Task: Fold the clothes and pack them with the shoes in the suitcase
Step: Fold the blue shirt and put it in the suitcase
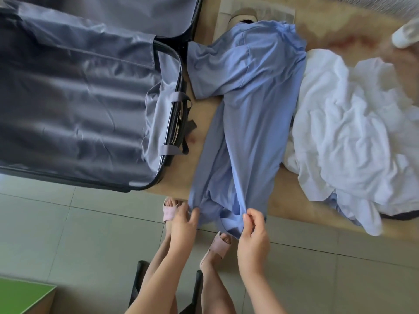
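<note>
Blue shirt (249, 98), head view: lies lengthwise on the table (286, 196), between the open suitcase (79, 109) and a heap of white clothes (351, 132). Left hand (183, 225) and right hand (254, 234) each pinch its near hem. Folding step in hand; next, probably, the hem is carried toward the collar, edges kept level.

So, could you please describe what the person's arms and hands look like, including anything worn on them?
The left forearm and right forearm are bare, with no sleeve in view. The left hand and right hand are ungloved; I see no ring, watch or bracelet on either. The nails appear short.
</note>
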Tool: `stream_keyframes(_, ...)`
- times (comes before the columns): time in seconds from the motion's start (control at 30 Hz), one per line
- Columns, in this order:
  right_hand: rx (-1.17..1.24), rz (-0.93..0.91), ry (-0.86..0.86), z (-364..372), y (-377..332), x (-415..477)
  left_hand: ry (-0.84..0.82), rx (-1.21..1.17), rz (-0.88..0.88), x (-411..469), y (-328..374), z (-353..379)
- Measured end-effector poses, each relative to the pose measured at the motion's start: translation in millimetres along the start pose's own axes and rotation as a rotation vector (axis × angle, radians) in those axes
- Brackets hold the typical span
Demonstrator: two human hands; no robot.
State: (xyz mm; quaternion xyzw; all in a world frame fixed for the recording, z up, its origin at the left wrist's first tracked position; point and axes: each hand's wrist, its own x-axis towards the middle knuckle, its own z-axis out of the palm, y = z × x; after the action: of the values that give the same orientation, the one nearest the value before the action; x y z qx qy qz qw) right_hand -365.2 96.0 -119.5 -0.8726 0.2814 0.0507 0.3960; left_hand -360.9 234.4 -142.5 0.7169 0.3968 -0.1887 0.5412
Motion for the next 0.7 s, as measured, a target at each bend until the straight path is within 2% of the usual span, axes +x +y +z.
stream_keyframes(0.07,0.077,0.025,-0.009,-4.8,-2.2,0.9,0.09,-0.111,-0.004,-1.0,-1.6,2.8)
stream_keyframes(0.13,0.125,0.034,-0.015,-10.0,-0.4,2.7,0.126,-0.12,0.016,-2.9,-9.3,3.8)
stream_keyframes(0.37,0.198,-0.026,-0.119,-15.8,-11.4,12.3,0.065,-0.006,0.012,-16.0,-24.6,1.2)
stream_keyframes(0.53,0.15,-0.054,-0.204,-2.0,-2.6,7.9,0.121,0.126,-0.077,-9.9,-46.8,-1.2)
stream_keyframes(0.63,0.162,-0.01,-0.221,2.1,3.8,3.1,0.278,0.241,-0.068,-9.1,-47.5,3.0)
stream_keyframes(0.7,0.167,0.015,-0.218,2.2,7.4,2.5,0.392,0.304,0.105,-9.4,-48.6,7.7)
